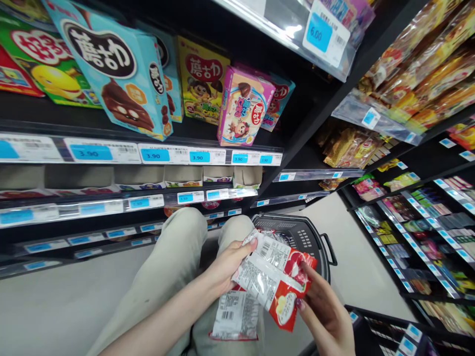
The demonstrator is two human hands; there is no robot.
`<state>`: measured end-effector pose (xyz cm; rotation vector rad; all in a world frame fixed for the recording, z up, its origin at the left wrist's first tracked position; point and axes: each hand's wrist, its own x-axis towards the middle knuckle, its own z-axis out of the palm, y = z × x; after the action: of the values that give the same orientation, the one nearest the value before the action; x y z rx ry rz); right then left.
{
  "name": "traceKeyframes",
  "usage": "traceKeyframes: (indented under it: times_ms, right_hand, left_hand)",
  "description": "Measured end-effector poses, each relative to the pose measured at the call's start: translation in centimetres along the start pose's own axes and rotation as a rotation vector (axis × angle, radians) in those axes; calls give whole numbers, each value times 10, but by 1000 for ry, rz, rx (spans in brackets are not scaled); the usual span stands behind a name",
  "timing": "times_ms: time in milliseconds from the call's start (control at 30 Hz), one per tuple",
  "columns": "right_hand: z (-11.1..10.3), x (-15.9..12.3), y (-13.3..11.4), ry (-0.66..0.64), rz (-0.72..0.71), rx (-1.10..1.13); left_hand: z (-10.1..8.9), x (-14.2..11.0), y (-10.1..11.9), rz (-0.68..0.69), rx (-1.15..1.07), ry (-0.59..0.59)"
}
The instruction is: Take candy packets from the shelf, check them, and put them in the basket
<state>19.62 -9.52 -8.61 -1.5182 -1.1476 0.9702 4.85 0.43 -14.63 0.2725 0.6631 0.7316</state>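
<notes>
My left hand [226,267] is closed on the left end of a shiny red-and-white snack packet [265,264], its thumb on top. The packet's back, with printed text and a barcode, faces me. My right hand [326,309] pinches the same packet at its right edge. A second silver-and-red packet [235,316] lies beneath, by my left hand and over my leg; whether my left hand also grips it is hard to see. Behind the packets stands a dark grey shopping basket [317,232] with packaged goods inside, partly hidden.
My bent knees [185,225] are close to the shelf. Blue [122,74], yellow [204,79] and pink [245,106] snack boxes stand on it, above price labels [159,154]. Low open cartons [141,175] sit one level down. More stocked shelves [426,222] line the right side.
</notes>
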Motion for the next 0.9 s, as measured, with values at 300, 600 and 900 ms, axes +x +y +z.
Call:
traceKeyframes:
  times_ms: [300, 600, 900]
  right_hand:
    - [4, 2, 22, 114, 47, 157]
    - [6, 0, 37, 382, -56, -20]
    - [0, 9, 34, 371, 47, 324]
  left_hand:
    - [1, 4, -10, 120, 17, 15]
    - [3, 3, -12, 93, 0, 41]
    - [0, -7, -5, 124, 204, -246]
